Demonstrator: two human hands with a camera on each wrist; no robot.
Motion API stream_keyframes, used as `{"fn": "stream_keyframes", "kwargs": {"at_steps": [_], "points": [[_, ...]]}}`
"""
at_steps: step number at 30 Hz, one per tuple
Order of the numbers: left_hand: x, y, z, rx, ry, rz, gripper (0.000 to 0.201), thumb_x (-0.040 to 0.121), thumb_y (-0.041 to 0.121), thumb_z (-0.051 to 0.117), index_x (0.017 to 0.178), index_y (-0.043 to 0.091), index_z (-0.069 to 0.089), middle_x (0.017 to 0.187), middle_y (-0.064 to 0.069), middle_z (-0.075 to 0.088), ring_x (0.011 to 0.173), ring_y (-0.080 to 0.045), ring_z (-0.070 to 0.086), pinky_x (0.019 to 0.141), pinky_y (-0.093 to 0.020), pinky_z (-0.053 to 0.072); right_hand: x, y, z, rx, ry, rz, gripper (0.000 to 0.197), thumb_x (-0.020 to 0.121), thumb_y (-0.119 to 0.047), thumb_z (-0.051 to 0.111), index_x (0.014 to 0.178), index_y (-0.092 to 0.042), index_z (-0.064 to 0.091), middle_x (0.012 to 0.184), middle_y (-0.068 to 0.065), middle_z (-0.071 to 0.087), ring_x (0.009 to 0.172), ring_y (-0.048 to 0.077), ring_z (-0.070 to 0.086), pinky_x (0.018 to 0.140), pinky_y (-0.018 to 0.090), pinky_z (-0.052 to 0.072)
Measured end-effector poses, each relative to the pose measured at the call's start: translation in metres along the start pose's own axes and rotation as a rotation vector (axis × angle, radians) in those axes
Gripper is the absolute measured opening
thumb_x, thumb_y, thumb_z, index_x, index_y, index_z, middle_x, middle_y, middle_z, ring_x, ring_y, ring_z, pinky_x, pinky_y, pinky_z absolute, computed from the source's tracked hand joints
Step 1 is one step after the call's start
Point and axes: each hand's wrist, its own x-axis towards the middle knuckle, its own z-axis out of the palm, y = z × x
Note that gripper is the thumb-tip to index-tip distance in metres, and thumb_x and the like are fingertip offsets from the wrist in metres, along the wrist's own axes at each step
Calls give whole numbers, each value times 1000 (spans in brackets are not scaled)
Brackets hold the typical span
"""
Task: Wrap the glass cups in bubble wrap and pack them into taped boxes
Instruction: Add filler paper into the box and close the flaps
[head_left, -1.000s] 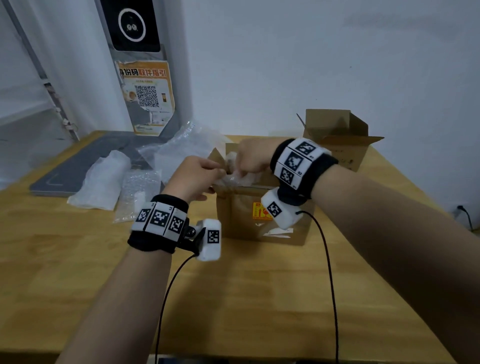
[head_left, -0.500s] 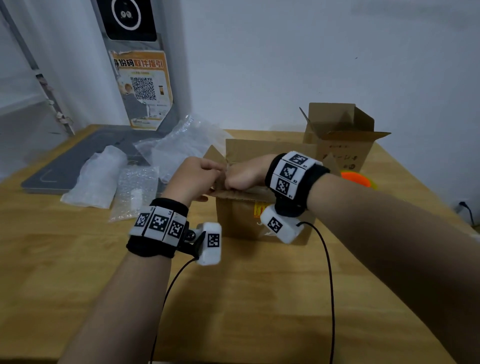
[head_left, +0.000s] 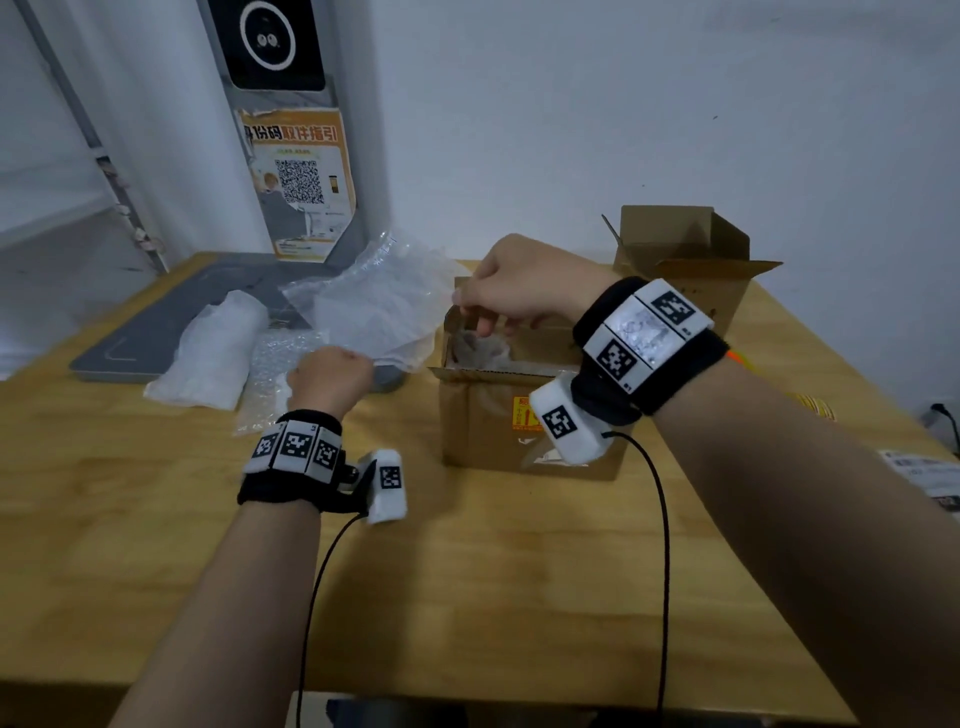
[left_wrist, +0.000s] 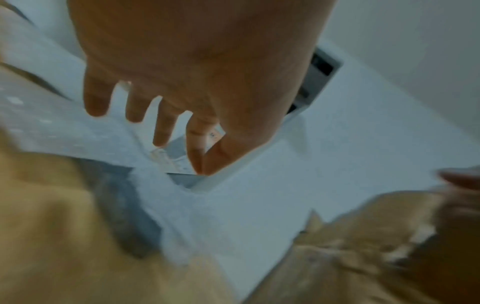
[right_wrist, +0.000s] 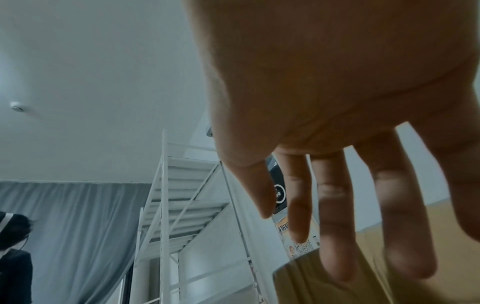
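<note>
An open cardboard box stands mid-table with a cup bundled in bubble wrap inside it. My right hand hovers over the box's back left corner. Its fingers hang straight down toward the cardboard and hold nothing. My left hand is left of the box, at the near edge of a clear plastic sheet. In the blurred left wrist view its fingers point down, loosely spread, thumb tip against the index, with nothing visible between them.
A white wrapped bundle and a small bubble wrap piece lie left of my left hand, by a grey mat. A second open box stands back right. Something orange and printed paper lie right.
Both hands were together at the box top over the wrapped cup. Now the left hand has swung left to the plastic sheet, and the right hand has risen above the box.
</note>
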Motion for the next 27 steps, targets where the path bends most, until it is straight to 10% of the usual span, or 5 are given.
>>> {"fn": "stream_keyframes", "kwargs": {"at_steps": [5, 12, 19, 23, 27], "points": [[23, -48, 20, 287, -223, -221, 53, 95, 31, 57, 140, 5, 51, 146, -18, 52, 134, -36, 48, 116, -45, 37, -11, 7, -1, 32, 9, 14, 30, 99, -37, 62, 98, -11, 77, 83, 1, 80, 66, 18, 63, 61, 28, 42], [8, -27, 9, -10, -85, -126, 36, 97, 16, 59, 127, -2, 56, 129, -21, 60, 120, -41, 58, 98, -44, 47, -24, 8, -9, 62, 65, 11, 30, 99, -39, 61, 98, -14, 77, 82, -3, 80, 70, 17, 66, 69, 33, 47], [-50, 60, -51, -570, 380, 435, 23, 92, 11, 69, 85, 33, 71, 99, 3, 75, 90, -10, 66, 78, -20, 51, -37, 17, -26, 198, 374, -241, 30, 91, -16, 74, 120, -21, 71, 120, -2, 70, 84, -2, 64, 73, 20, 52], [-88, 110, -74, -440, 253, 749, 29, 89, 9, 72, 78, 35, 64, 90, 13, 71, 91, -8, 68, 81, -24, 54, -52, 21, -35, 52, 520, -424, 85, 79, -23, 84, 151, -37, 41, 157, -8, 30, 139, 14, 36, 110, 29, 29], [-106, 132, -69, -340, 63, 845, 22, 89, 7, 73, 91, 27, 63, 88, 11, 69, 83, -4, 66, 76, -24, 52, -74, 30, -38, -171, 745, -373, 102, 76, -31, 87, 156, -46, 26, 166, -5, 13, 144, 29, 21, 108, 44, 31]]}}
